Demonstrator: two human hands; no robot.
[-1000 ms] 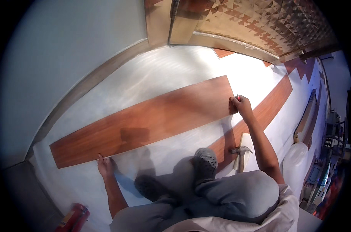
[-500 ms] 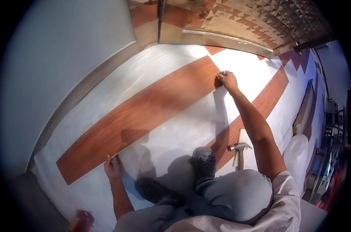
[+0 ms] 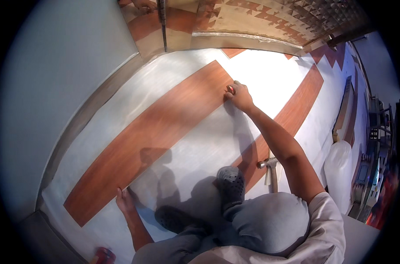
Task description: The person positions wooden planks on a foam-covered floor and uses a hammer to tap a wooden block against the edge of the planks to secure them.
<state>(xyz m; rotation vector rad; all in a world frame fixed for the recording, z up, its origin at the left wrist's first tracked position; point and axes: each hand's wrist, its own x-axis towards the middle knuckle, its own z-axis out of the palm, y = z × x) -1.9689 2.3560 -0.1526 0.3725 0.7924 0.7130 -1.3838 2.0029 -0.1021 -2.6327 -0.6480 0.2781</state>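
A long reddish-brown wood-look floor plank (image 3: 147,132) lies slantwise over the white sheeting. At its near edge, toward the lower left, my left hand (image 3: 124,201) pinches the rim with its fingertips. My right hand (image 3: 241,96) is at the far right end of this plank, closed round a small red and dark object (image 3: 230,89) whose kind I cannot make out. To the right lies a second plank (image 3: 299,101), partly behind my right forearm. A claw hammer (image 3: 270,165) rests near my right knee.
White sheeting (image 3: 200,132) covers the floor. A grey wall (image 3: 76,66) stands to the left and a glossy, reflecting panel (image 3: 248,22) at the back. A red can-like object (image 3: 104,255) is at lower left. A white roll (image 3: 338,165) and tools (image 3: 374,163) lie at right.
My right hand and the far end of the plank have shifted left in view, and the near end sits slightly lower. More of the red object shows in my right hand.
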